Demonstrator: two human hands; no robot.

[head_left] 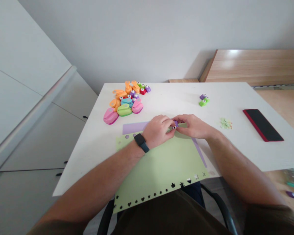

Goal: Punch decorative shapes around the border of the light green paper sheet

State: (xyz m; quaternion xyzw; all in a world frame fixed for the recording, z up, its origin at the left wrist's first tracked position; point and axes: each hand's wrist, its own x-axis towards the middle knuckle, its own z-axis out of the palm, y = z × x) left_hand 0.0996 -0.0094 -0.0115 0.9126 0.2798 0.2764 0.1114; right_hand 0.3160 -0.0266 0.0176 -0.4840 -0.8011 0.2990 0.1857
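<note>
Head view, left hand (158,131), right hand (193,126), both pinching purple punch (176,124)

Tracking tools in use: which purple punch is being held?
The purple punch pinched between left hand and right hand at the green sheet; other purple punches lie untouched.

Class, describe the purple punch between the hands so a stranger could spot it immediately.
On the white table lies a large pale green sheet. At its far edge, the left hand and right hand hold a small purple punch. Unlike other purple punches, it is held.
</note>
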